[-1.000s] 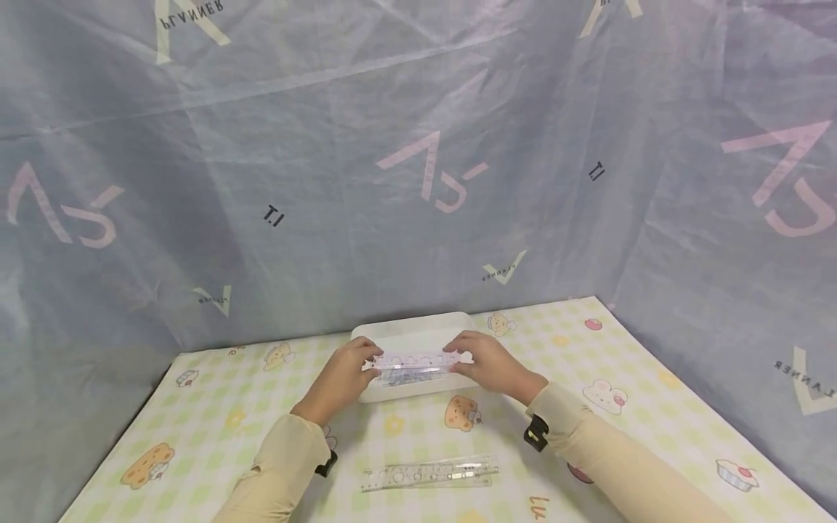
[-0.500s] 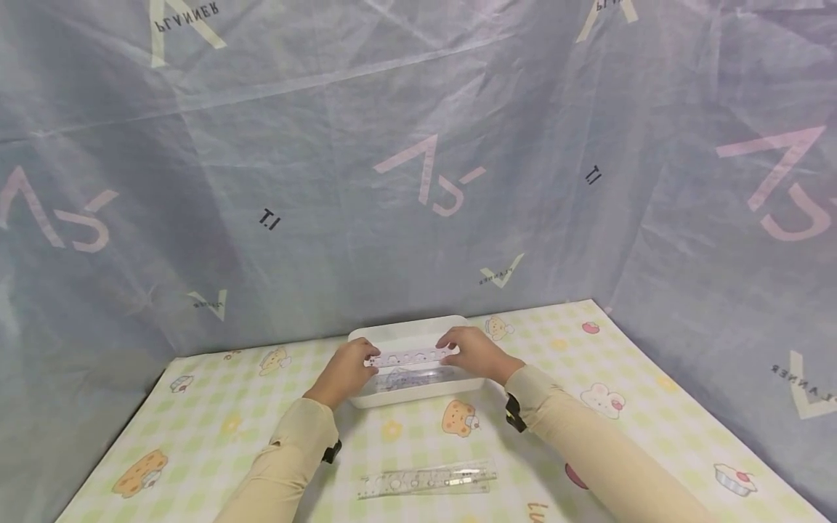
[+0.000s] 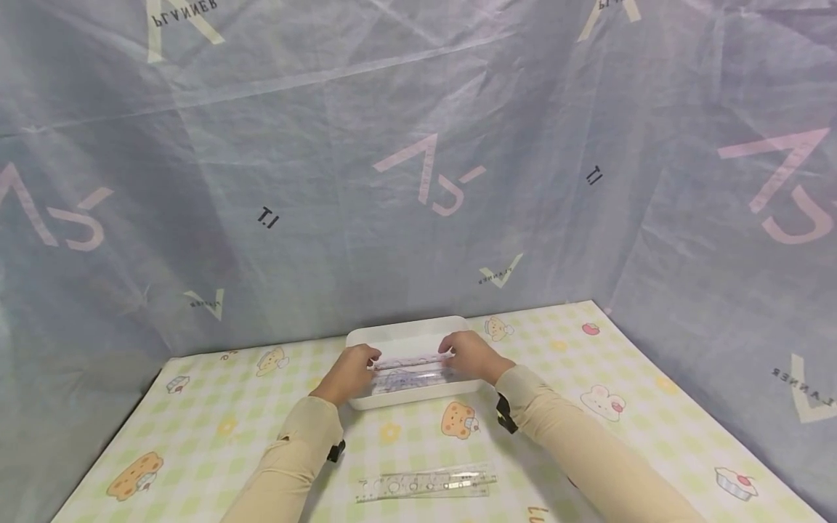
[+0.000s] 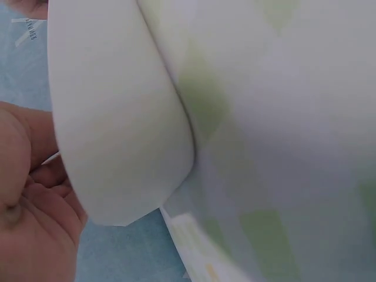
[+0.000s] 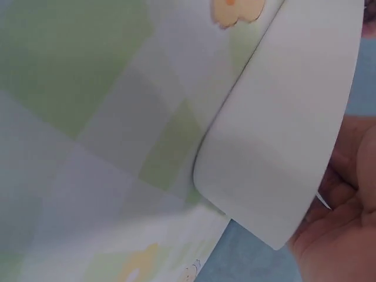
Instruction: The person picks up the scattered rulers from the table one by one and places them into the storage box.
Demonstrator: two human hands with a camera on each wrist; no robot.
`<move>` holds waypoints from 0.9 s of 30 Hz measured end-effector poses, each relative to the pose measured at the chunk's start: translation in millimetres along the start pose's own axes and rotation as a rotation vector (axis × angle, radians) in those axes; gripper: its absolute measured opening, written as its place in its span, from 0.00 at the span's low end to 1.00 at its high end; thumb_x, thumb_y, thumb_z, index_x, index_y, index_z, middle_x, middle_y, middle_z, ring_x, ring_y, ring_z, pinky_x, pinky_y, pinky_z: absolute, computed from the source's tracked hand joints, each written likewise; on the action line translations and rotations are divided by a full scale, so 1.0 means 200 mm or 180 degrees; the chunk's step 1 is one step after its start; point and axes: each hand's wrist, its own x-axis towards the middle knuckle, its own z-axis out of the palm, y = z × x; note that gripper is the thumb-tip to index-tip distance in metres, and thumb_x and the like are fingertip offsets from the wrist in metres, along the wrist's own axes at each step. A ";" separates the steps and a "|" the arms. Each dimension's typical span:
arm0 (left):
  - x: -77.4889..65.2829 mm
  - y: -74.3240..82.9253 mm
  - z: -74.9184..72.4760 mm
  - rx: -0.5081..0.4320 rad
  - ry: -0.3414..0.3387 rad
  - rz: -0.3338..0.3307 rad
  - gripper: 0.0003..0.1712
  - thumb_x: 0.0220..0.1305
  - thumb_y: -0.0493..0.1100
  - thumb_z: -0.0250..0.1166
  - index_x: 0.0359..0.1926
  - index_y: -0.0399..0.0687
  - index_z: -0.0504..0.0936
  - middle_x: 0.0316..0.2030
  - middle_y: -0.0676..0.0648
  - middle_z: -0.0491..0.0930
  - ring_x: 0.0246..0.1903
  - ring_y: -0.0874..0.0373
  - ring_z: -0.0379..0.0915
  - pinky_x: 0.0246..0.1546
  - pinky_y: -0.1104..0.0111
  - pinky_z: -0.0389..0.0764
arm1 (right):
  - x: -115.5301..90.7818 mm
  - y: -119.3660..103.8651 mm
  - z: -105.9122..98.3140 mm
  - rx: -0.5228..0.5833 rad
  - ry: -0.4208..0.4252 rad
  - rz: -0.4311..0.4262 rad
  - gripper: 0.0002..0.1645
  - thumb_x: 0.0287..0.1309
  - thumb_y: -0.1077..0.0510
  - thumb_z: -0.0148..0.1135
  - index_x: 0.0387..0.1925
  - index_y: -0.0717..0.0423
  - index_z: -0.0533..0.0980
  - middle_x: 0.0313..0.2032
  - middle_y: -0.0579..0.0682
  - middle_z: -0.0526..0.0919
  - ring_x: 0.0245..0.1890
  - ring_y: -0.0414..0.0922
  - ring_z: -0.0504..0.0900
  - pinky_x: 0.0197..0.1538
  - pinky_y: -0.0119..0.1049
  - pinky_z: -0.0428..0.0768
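Observation:
A white tray (image 3: 418, 396) stands near the back edge of the table. Inside its near part lie clear rulers (image 3: 412, 379) with a bluish tint. Behind them, low within the tray, is a clear ruler (image 3: 410, 362) with a row of cut-out shapes. My left hand (image 3: 349, 372) pinches its left end, and my right hand (image 3: 474, 356) pinches the right end. In the left wrist view the tray's outer wall (image 4: 117, 117) covers the left fingertips; in the right wrist view the wall (image 5: 276, 129) likewise hides the right ones.
On the tablecloth (image 3: 261, 428), in front of the tray, lie overlapping clear rulers (image 3: 425, 482) with round holes. A grey-blue curtain (image 3: 327, 218) hangs behind the table and along its sides.
Both hands have lowered the ruler from above the rulers into the tray, slightly farther back. It now looks narrower. The rulers on the tablecloth have stayed put.

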 end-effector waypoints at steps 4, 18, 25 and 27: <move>0.00 0.00 0.01 -0.0023 -0.0090 -0.0109 0.21 0.60 0.25 0.64 0.55 0.31 0.80 0.46 0.38 0.82 0.47 0.45 0.79 0.48 0.56 0.81 | -0.01 -0.01 0.01 -0.0003 0.0075 0.0102 0.09 0.53 0.65 0.72 0.39 0.60 0.84 0.38 0.52 0.87 0.40 0.47 0.83 0.49 0.43 0.81; -0.02 0.00 0.02 -0.0026 -0.0091 -0.0060 0.20 0.59 0.26 0.65 0.53 0.31 0.82 0.46 0.38 0.82 0.47 0.45 0.79 0.50 0.54 0.81 | -0.01 -0.01 0.04 0.0153 -0.0118 0.0270 0.09 0.57 0.63 0.67 0.41 0.58 0.84 0.39 0.51 0.87 0.42 0.47 0.83 0.51 0.44 0.80; -0.07 0.02 0.01 -0.0273 0.0089 -0.0094 0.19 0.60 0.30 0.66 0.54 0.36 0.82 0.49 0.42 0.81 0.50 0.45 0.78 0.49 0.54 0.80 | -0.06 -0.03 0.01 0.0263 -0.0067 0.0148 0.09 0.60 0.60 0.66 0.42 0.57 0.84 0.39 0.49 0.86 0.42 0.46 0.82 0.49 0.44 0.80; -0.11 0.04 0.01 -0.0409 0.0127 -0.0079 0.19 0.62 0.32 0.67 0.55 0.38 0.82 0.51 0.43 0.81 0.52 0.45 0.77 0.50 0.52 0.79 | -0.09 -0.04 0.00 0.0336 -0.0008 0.0123 0.09 0.61 0.59 0.66 0.43 0.56 0.84 0.40 0.48 0.85 0.43 0.47 0.82 0.48 0.43 0.80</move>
